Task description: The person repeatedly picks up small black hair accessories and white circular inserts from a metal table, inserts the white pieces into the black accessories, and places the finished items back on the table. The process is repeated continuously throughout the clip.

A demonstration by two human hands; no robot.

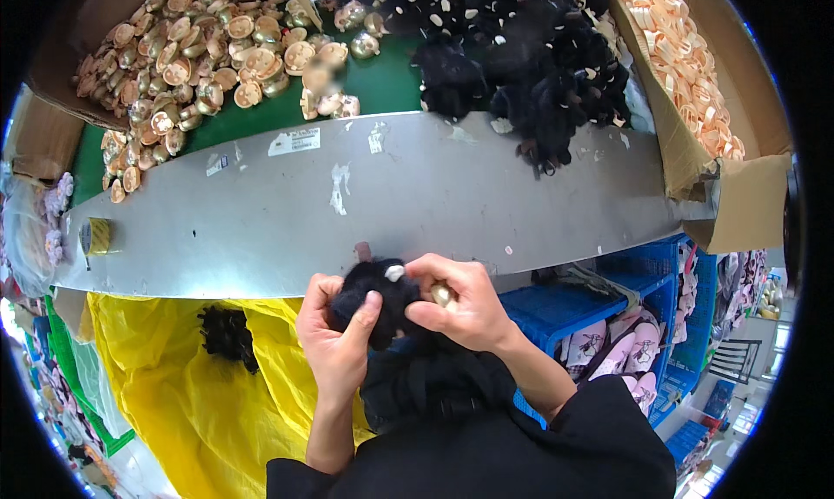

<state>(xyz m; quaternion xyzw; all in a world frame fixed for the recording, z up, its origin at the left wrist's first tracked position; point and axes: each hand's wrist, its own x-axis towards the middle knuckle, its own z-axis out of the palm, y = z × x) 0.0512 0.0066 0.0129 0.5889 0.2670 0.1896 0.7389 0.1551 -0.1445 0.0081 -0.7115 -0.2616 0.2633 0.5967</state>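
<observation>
Grey metal worktop (417, 204) spans the view, with gold-coloured caps (187, 52) heaped at its far left corner, black fluffy pompoms (530, 56) at the far middle, and a cardboard box of pale discs (686, 56) at the far right. Just off the near edge, the left hand (334, 338) is closed around a black pompom (378, 304), thumb pressed into the fur. The right hand (465, 304) pinches a gold cap (443, 295) against it. Step in hand, as judged: seating cap onto pompom. Next move calls for firm, aligned pressure.
</observation>
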